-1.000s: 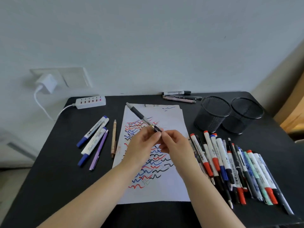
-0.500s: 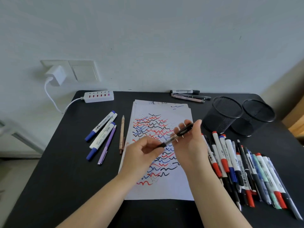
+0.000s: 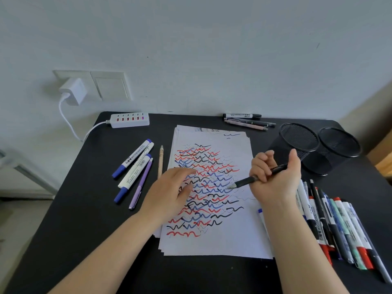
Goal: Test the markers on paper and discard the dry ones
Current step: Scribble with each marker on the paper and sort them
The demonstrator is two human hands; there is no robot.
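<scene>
Our right hand [image 3: 275, 179] grips a black pen [image 3: 254, 177] above the paper's [image 3: 212, 245] right side, tip just over the squiggles; our left hand [image 3: 169, 192] lies flat, fingers spread, on the paper's left. We risk misreading a faint stroke among crowded lines, or nudging the markers [image 3: 339, 225] right of the paper.

home desk: wall socket [image 3: 70, 85], mesh pen cups [image 3: 318, 151]

Pale wall [image 3: 212, 49] w/ switch plate [image 3: 111, 88]; black table [image 3: 84, 209].
</scene>
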